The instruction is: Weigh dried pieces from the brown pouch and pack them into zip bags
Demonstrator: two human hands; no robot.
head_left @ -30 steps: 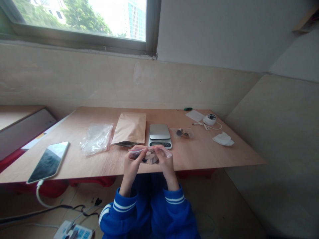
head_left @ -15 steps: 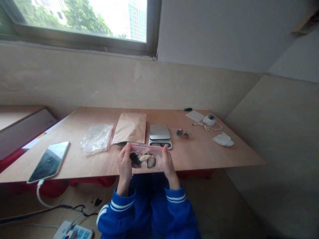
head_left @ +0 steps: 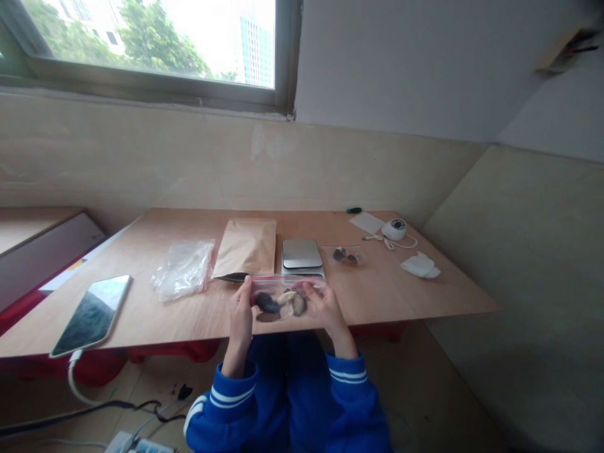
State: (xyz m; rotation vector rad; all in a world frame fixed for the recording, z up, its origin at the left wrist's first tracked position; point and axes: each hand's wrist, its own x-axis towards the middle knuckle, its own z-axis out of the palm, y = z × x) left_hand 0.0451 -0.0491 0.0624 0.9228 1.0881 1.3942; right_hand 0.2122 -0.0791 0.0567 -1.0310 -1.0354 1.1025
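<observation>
Between my hands is a clear zip bag [head_left: 283,305] with a red seal strip, holding several dark and pale dried pieces, perhaps mushroom slices. My left hand [head_left: 242,311] grips its left end, thumb on top. At the right end, my right hand [head_left: 328,308] holds the bag with the thumb pressed on its face. Just behind it stands a kitchen scale [head_left: 302,254] with a bare metal plate; the bag covers part of its display. A brown kraft pouch [head_left: 248,245] lies left of the scale. To the scale's right rests a second zip bag [head_left: 349,255] with a few dark pieces.
Loose clear plastic bags [head_left: 184,267] and a phone [head_left: 92,314] on a white cable lie on the left of the wooden table [head_left: 401,292]. On the right are a white dome camera [head_left: 394,229], a crumpled tissue [head_left: 419,265], a paper slip [head_left: 367,222] and a green-handled screwdriver [head_left: 353,210].
My right hand has shifted right and its thumb now presses on the bag's front. The bag has moved slightly right, and the pieces inside sit differently. The view has tilted a little.
</observation>
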